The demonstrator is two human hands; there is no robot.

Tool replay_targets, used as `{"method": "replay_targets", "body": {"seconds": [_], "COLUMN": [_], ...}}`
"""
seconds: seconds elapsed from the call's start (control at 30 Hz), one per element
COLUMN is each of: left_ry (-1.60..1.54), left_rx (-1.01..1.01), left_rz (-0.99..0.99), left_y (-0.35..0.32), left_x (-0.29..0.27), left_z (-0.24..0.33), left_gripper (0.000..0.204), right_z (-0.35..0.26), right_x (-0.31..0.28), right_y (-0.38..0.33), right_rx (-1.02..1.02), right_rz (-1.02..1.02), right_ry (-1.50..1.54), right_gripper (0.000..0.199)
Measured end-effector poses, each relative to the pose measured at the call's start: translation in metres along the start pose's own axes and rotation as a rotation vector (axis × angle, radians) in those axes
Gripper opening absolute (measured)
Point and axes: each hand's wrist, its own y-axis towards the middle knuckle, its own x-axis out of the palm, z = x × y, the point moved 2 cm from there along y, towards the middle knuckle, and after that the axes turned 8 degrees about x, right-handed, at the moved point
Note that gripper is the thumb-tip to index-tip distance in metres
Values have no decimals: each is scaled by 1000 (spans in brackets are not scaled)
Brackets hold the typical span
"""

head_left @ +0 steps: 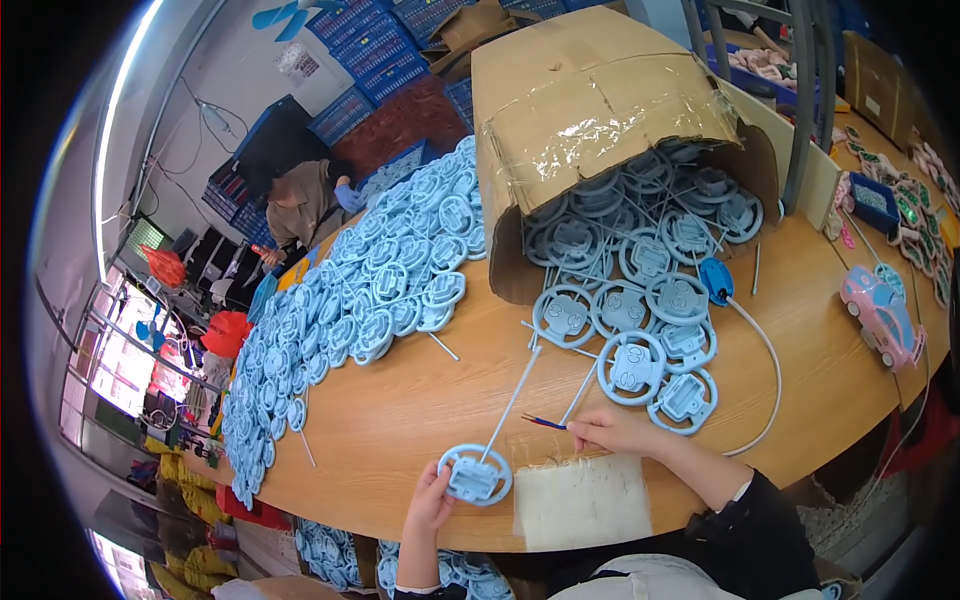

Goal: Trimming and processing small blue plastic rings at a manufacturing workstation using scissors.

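Wheel (pixel 475 478) looks light, stiff, kinda slick; your left hand (pixel 431 498) grips rim (pixel 507 477), solid spot imo. Right hand (pixel 606 432) pinches wire-like strands (pixel 544 422).

Wood tbl (pixel 390 420) w/ lt-blue wheels (pixel 385 276), cardbd box (pixel 600 85), pink car (pixel 882 316).

Pink toy car (pixel 882 318) on surface (pixel 390 425), right side. Blue crates (pixel 370 48) stacked at rear. Lit tube lamp (pixel 104 150), upper left. Co-worker (pixel 298 208) at surface's far side.
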Motion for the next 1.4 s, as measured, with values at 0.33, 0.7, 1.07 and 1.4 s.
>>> {"method": "replay_targets", "body": {"seconds": [0.33,0.7,1.07,1.4], "left_ry": [-26,-280,-295,-303], "left_rx": [93,91,42,81], "left_rz": [-70,-66,-151,-170], "left_y": [90,123,117,113], "left_x": [128,160,166,168], "left_z": [-34,-63,-64,-63], "left_gripper": [10,18,27,34], "right_z": [22,41,28,17], "right_x": [-2,-13,-10,-9], "right_y": [9,19,14,7], "right_rx": [256,167,314,403], "right_rz": [67,383,305,237], "right_ry": [262,201,418,525], "right_gripper": [34,41,38,36]}}
